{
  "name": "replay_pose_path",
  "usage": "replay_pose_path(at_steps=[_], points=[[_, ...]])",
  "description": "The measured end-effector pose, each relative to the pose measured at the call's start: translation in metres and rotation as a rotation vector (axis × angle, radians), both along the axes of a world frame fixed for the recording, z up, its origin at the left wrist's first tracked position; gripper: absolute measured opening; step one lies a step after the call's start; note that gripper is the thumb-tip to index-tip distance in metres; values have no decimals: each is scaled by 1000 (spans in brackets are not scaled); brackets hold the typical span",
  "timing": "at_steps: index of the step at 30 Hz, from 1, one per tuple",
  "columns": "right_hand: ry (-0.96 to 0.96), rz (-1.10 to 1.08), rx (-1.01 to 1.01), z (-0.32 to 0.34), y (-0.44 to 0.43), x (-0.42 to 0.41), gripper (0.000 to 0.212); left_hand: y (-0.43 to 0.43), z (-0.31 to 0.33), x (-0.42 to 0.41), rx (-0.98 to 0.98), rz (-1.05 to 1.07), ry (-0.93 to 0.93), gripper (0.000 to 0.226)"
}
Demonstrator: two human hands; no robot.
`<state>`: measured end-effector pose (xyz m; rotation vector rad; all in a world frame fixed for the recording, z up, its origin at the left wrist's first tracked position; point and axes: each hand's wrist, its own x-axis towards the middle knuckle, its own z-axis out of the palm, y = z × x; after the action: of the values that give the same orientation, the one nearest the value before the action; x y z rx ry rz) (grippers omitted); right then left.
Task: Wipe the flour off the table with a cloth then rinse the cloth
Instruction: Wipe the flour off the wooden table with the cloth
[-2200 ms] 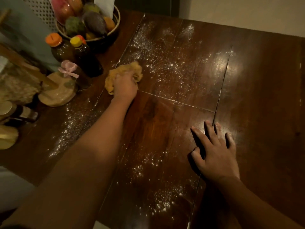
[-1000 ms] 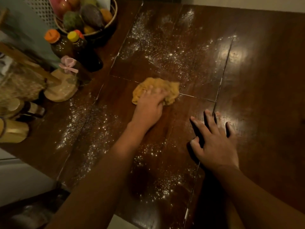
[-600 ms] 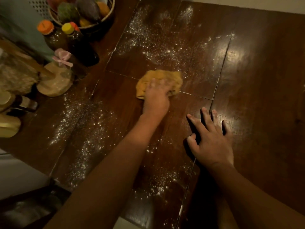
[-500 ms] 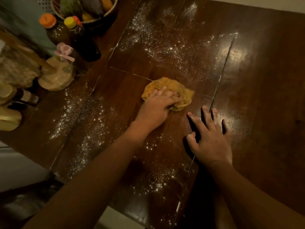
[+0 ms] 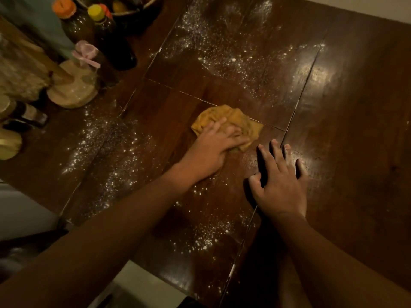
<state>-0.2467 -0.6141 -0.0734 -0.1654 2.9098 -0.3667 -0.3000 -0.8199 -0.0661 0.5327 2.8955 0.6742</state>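
In the upper left of the frame we saw two dark bottles with bright caps. White flour lay on the brown surface, at the left, top and bottom. In the middle, our left hand pushed down on the yellow cloth, fingers bent over it. Just to the right, our right hand lay flat on the surface, fingers spread wide, holding nothing.
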Motion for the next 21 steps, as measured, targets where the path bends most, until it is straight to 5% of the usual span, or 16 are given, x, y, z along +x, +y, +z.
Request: replay_pose_path(at_steps=[3,7,10,18,21], points=[[-10,0,10,0,0,0,66,-40,3,9,-25,2,17,61],[-11,-1,5,0,1,-1,66,-82,2,-24,8,682,69,50],[-7,-3,5,1,0,0,66,-53,5,-47,52,1023,19,69],[2,-14,-7,1,-1,0,65,7,20,58,36,229,-38,40],[4,-13,-18,2,-1,-1,63,-57,23,75,65,344,-111,38]])
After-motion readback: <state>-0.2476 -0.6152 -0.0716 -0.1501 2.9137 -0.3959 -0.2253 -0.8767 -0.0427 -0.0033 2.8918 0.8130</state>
